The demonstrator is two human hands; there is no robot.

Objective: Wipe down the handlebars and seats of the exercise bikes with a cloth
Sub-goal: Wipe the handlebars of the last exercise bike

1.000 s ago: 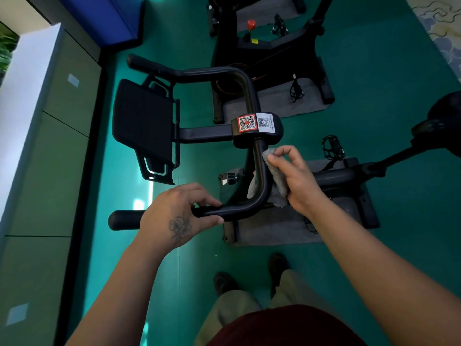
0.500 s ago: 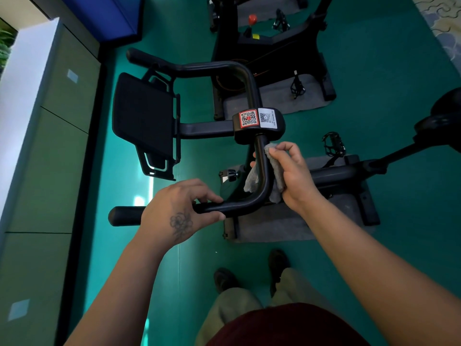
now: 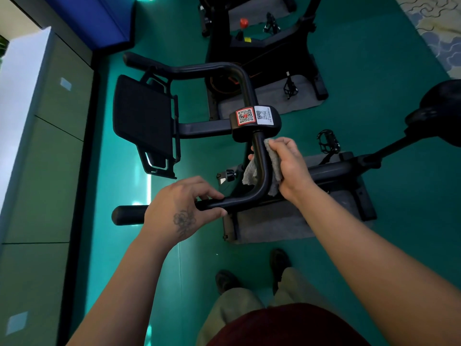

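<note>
We reach both bare arms forward; our left hand (image 3: 183,216) curls around the handlebar (image 3: 237,199), and our right hand (image 3: 290,166) pinches the cloth (image 3: 273,158) against it.

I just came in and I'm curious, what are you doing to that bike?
A person is cleaning an exercise bike. The right hand holds a grey cloth wrapped round the handlebar, just below the block with the stickers. The left hand grips the near end of the same bar to steady it. The seat is off to the right, untouched.
</note>
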